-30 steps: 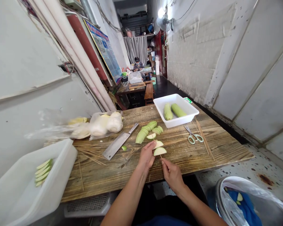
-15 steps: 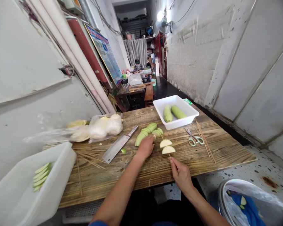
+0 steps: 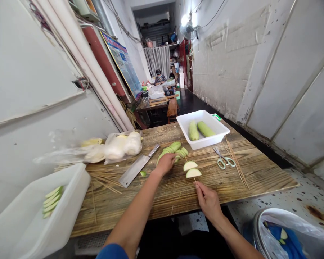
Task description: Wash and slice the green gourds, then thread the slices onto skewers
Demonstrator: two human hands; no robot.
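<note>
My right hand (image 3: 209,201) pinches the near end of a thin bamboo skewer (image 3: 193,176) that runs through two pale green half-round slices (image 3: 191,169) lying on the wooden table (image 3: 245,172). My left hand (image 3: 165,163) reaches onto the row of cut green slices (image 3: 170,149) in the table's middle, fingers curled over one slice. A cleaver (image 3: 138,165) lies just left of that hand.
A white tub (image 3: 203,126) with two peeled gourds sits at the far side; scissors (image 3: 223,158) and loose skewers (image 3: 236,162) lie to its right. Plastic bags (image 3: 116,144) and a skewer pile (image 3: 105,176) are left. A white bin (image 3: 37,212) holds finished slices. A person sits far down the corridor.
My left hand let go of the skewered slices and moved up-left onto the row of cut slices. My right hand shifted the skewer slightly to the right.
</note>
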